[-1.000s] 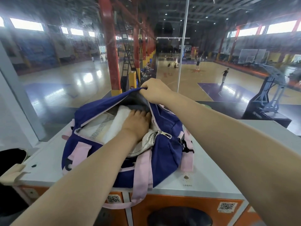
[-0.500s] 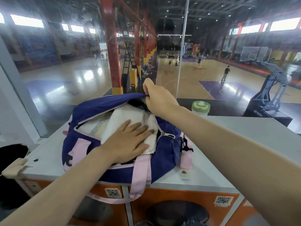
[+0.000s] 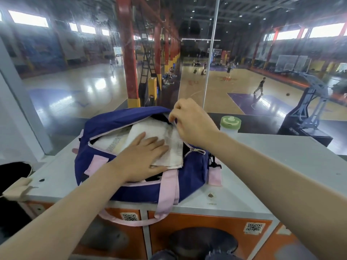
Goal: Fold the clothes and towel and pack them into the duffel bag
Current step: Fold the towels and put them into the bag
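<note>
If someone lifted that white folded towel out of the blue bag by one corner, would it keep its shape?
Probably not. The white folded towel looks soft: its near edge already droops over the rim of the blue duffel bag with pink straps. It likely weighs little, since the left hand flattens it with straight fingers. Its cloth surface should not slip.

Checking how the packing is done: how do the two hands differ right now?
The left hand lies flat, fingers straight, pressing the white towel down; the right hand is curled, pinching the bag opening's far edge. The left is nearer and lower, the right farther and higher. Both are bare and at the bag.
</note>
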Tool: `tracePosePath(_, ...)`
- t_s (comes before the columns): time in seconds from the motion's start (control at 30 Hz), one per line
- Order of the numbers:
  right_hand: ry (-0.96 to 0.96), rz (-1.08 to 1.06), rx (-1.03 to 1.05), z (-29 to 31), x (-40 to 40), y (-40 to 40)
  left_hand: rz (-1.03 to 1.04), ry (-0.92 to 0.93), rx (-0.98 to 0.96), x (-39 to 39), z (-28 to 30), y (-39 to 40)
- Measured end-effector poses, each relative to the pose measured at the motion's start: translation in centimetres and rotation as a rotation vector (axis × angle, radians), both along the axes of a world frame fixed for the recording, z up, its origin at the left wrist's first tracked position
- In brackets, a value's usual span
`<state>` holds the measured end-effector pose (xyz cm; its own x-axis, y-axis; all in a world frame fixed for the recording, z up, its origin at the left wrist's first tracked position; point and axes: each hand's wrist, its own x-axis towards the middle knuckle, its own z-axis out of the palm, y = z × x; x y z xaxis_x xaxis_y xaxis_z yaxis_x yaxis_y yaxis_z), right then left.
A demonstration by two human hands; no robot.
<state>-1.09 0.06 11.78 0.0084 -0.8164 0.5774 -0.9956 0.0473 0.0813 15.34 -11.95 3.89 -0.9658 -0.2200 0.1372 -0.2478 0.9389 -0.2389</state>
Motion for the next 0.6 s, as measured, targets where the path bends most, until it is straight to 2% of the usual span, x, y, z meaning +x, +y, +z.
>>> tracePosePath(0.1, -0.018, 0.016, 0.201, -2.7, 1.5, 2.5, 0.074, 0.038, -0.002, 2.5, -0.7, -0.4)
tracePosePath(0.27, -0.084, -0.342, 0.393, -7.0, 3.1, 3.7, 0.158, 0.022, 0.128, 2.8, -1.1, 0.2)
tracePosePath(0.37, -0.086, -0.429, 0.471, -7.1, 3.4, 3.8, 0.187, 0.049, 0.151, 2.2, -1.2, -0.1)
tracePosePath(0.5, 0.003, -0.331, 0.581, -5.8, 4.1, 4.3, 0.224, 0.078, 0.192, 1.3, -1.3, -0.3)
tracePosePath(0.53, -0.048, -0.260, 0.595, -5.4, 4.1, 4.5, 0.235, 0.078, 0.194, 1.1, -1.2, -0.2)
tracePosePath(0.6, -0.275, -0.097, 0.605, -4.5, 4.0, 5.1, 0.257, 0.080, 0.208, 0.6, -1.2, 0.3)
